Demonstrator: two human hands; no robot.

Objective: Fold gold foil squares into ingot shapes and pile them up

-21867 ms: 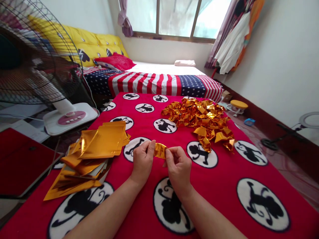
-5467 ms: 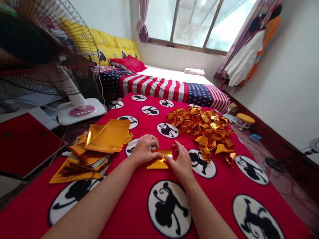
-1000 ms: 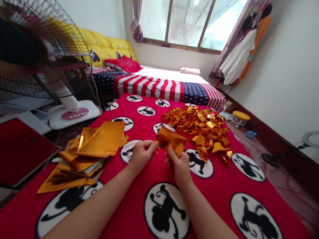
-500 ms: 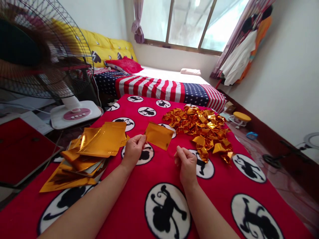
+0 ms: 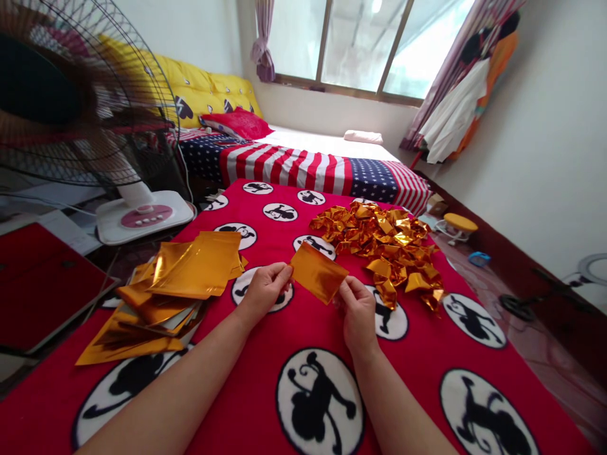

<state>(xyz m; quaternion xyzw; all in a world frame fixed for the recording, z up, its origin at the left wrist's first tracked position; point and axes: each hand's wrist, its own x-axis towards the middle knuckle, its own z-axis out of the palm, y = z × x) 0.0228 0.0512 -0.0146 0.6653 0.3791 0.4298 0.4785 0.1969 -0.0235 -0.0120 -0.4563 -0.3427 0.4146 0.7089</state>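
A flat sheet of gold foil paper (image 5: 318, 273) is stretched between my two hands above the red cloth. My left hand (image 5: 267, 291) pinches its left edge between thumb and fingers. At its right corner, my right hand (image 5: 356, 309) has the foil between thumb and forefinger. To the left lies a loose, uneven stack of gold foil paper sheets (image 5: 199, 265), some showing a pale back. A heap of folded, shiny gold foil pieces (image 5: 379, 240) spreads over the cloth beyond my right hand.
The red cloth (image 5: 237, 404) with black monkey figures covers the table. A running fan (image 5: 145, 218) stands at the left beside a red board (image 5: 42, 284). A bed (image 5: 303, 167) lies behind; a yellow-topped stool (image 5: 459, 222) is on the floor at the right.
The foil sheet has moved right and slightly nearer in my left hand. My right hand, empty before, now grips its right corner.
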